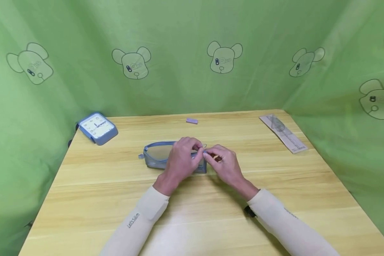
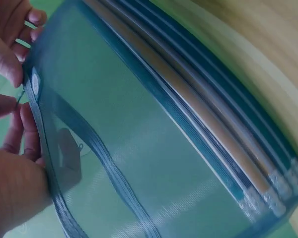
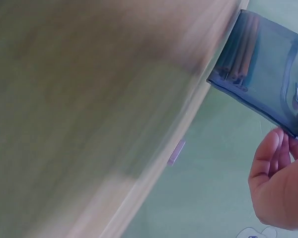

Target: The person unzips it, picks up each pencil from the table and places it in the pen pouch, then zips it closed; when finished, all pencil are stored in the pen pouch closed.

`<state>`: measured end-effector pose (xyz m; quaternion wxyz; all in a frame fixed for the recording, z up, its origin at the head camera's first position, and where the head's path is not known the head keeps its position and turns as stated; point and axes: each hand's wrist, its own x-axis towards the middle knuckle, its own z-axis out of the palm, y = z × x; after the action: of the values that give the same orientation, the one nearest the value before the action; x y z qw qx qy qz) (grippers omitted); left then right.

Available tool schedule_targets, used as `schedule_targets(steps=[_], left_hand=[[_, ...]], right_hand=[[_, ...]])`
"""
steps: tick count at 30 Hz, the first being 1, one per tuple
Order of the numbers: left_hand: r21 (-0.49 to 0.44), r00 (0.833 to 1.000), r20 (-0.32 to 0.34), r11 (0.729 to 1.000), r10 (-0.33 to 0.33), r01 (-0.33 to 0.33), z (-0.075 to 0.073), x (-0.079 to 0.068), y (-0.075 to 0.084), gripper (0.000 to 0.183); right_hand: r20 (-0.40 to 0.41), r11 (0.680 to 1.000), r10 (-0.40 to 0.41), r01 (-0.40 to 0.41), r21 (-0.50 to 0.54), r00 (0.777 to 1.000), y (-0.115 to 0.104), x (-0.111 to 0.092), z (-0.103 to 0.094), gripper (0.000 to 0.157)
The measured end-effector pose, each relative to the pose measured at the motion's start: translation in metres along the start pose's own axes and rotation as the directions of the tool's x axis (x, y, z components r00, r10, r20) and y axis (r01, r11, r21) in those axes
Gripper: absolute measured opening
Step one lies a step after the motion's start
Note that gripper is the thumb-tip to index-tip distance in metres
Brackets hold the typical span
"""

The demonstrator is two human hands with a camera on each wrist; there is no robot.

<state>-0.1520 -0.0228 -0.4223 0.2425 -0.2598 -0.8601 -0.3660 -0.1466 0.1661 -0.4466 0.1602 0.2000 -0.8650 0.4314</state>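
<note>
A blue see-through mesh pencil case [image 1: 154, 164] stands on the table with its zipped top gaping along the left part. Several pencils [image 2: 188, 106] lie along its bottom, their pale ends showing through the mesh. At the right end of the top edge, my left hand [image 1: 183, 156] pinches the zipper pull between thumb and fingers. Close beside it, my right hand [image 1: 225, 163] pinches the case's upper right corner. In the right wrist view that hand's curled fingers [image 3: 268, 153] meet the corner. The left hand hides the middle of the case.
Back left stands a blue alarm clock [image 1: 97, 126]. A small purple block [image 1: 192, 121] lies near the table's far edge. A flat pack with a ruler [image 1: 283, 133] is at the back right. Green curtains [image 1: 179, 89] enclose the wooden table [image 1: 192, 220].
</note>
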Motion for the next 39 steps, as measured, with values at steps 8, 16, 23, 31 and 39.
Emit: schedule_targets(steps=[8,16,23,31,39], left_hand=[[-0.084,0.982,-0.002,0.978,-0.19,0.19,-0.003,-0.001,0.005,0.005],[-0.105,0.955,-0.004,0.95,-0.297,0.295,-0.005,-0.001,0.005,0.004],[-0.097,0.949,0.024,0.944,-0.314,0.315,-0.008,0.0,0.004,0.004],[-0.04,0.938,0.009,0.937,-0.347,0.347,-0.02,0.004,-0.003,0.005],[0.053,0.934,-0.058,0.933,-0.352,0.355,-0.039,0.006,-0.02,0.008]], right_hand=[[0.006,0.988,-0.116,0.116,-0.097,0.993,-0.002,0.0,0.001,0.014],[-0.004,0.954,-0.228,0.222,-0.201,0.974,-0.002,0.001,-0.002,0.009],[0.005,0.942,-0.24,0.234,-0.239,0.971,-0.003,0.001,-0.005,0.009],[-0.003,0.945,-0.209,0.201,-0.258,0.978,0.0,0.0,-0.018,0.007],[-0.034,0.941,-0.215,0.198,-0.274,0.976,0.015,-0.007,-0.039,0.009]])
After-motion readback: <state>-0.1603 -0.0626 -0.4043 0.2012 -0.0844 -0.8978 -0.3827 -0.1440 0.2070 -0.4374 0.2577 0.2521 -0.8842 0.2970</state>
